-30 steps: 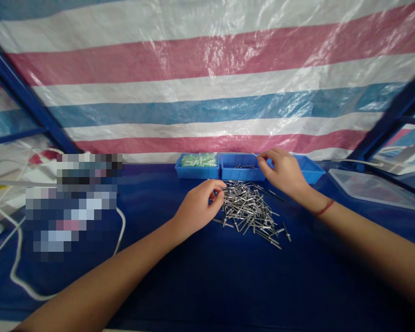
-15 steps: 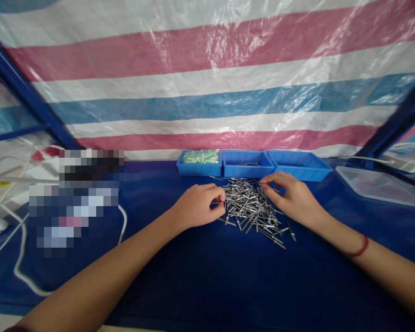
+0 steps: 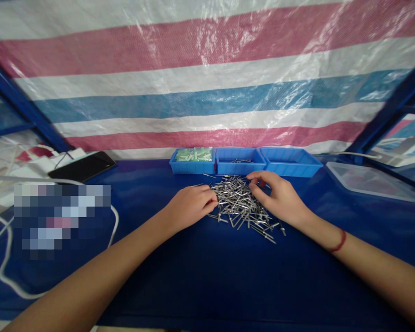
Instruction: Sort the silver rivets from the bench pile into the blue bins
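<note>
A loose pile of silvery metal rivets (image 3: 240,200) lies on the dark blue table (image 3: 207,276). At the pile's left edge is my left hand (image 3: 192,206), its fingers closed together; thin metal pins stick out beyond its knuckles, so it seems to hold rivets. My right hand (image 3: 278,196) is at the pile's upper right, fingers curved and apart, the fingertips touching the rivets' edge. Behind the pile stand three blue bins: the left bin (image 3: 192,169) holds green-and-white packets (image 3: 193,154), the middle bin (image 3: 240,169) a few rivets, and the right bin (image 3: 292,169) shows nothing inside.
A clear plastic lid (image 3: 370,182) lies at the right. On the left are a black phone (image 3: 83,167), white cables (image 3: 8,258) and a blurred-out patch. A striped plastic sheet (image 3: 207,87) hangs behind, between blue frame posts.
The whole view has shifted, so the scene sits slightly further left. My left hand's fingers have closed together, and pins now show above it. My right hand stays at the pile's edge.
</note>
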`<state>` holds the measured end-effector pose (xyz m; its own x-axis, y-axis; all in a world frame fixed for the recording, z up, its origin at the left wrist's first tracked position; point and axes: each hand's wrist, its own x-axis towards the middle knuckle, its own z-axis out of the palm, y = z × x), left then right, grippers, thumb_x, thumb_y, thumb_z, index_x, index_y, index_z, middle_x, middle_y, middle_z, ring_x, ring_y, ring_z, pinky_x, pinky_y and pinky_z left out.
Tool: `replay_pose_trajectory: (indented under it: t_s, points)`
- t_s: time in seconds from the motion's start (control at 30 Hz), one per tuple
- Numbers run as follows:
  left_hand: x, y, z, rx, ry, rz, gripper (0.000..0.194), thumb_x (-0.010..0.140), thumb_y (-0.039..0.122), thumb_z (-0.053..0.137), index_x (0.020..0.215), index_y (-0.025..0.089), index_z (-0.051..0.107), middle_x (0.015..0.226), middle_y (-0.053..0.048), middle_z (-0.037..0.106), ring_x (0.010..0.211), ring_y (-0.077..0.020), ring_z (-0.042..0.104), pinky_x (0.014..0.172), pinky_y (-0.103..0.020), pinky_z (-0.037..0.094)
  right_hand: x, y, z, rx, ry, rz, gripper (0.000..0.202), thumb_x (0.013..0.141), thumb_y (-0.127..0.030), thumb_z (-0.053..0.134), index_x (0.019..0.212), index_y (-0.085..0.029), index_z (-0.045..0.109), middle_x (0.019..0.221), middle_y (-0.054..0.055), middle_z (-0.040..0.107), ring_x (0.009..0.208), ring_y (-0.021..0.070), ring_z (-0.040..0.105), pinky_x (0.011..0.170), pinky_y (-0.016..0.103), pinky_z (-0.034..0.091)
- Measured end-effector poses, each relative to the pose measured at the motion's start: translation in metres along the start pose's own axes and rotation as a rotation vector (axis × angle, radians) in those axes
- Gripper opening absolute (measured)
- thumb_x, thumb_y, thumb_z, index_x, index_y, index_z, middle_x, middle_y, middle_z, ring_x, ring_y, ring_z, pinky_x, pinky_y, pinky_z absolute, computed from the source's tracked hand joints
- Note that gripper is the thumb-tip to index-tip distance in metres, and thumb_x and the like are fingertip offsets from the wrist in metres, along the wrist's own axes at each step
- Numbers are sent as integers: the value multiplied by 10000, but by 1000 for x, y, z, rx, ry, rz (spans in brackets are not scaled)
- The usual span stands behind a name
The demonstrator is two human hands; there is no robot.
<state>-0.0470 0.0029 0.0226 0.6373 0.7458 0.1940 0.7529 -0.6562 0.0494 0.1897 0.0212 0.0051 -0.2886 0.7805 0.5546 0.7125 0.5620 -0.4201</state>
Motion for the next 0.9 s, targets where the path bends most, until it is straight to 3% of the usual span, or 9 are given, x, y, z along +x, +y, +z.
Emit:
replay_pose_trajectory:
  t_s: [0.23, 0.33, 0.5, 0.63, 0.77, 0.9]
  points:
    - [-2, 0, -5, 55, -46, 51, 214, 919, 231, 404, 842, 156, 589, 841, -29, 596, 719, -145, 572, 640, -254, 411, -2, 1, 4, 24, 1, -41, 183, 808, -187, 516, 965, -180, 610, 923, 54, 682, 778, 187, 610, 719, 323, 473]
    - [-3, 0, -9, 61, -12, 72, 228, 930, 225, 370, 855, 152, 573, 841, -30, 582, 699, -140, 560, 635, -258, 415, -2, -1, 3, 55, 6, -63, 145, 815, -185, 522, 923, -177, 619, 900, 54, 686, 783, 186, 609, 718, 323, 471]
    - [-3, 10, -14, -10, 241, 222, 198, 941, 213, 365, 875, 153, 542, 860, -29, 591, 762, -131, 562, 694, -255, 432, -5, -22, -5, 189, -29, -160, 135, 858, -226, 509, 812, -188, 631, 831, 39, 685, 794, 176, 603, 768, 331, 449]
    - [-3, 22, -8, 46, 435, 348, 170, 934, 197, 390, 868, 161, 542, 838, -25, 612, 768, -136, 575, 680, -264, 439, -11, -43, -5, 425, -136, -13, 197, 870, -302, 512, 765, -181, 626, 743, 22, 654, 687, 144, 585, 643, 273, 462]
    - [-4, 30, 0, -14, 475, 314, 149, 926, 198, 410, 869, 161, 542, 837, -29, 610, 766, -134, 575, 701, -261, 455, -13, -50, -4, 615, -168, 101, 219, 854, -338, 531, 738, -175, 618, 668, 5, 614, 621, 126, 559, 569, 241, 461]
    - [-4, 37, 2, -303, 442, 110, 77, 899, 227, 474, 902, 164, 518, 849, -23, 580, 711, -109, 551, 672, -231, 453, -13, -51, -4, 666, -92, 129, 171, 838, -323, 559, 779, -179, 631, 701, 10, 633, 646, 129, 573, 584, 243, 476]
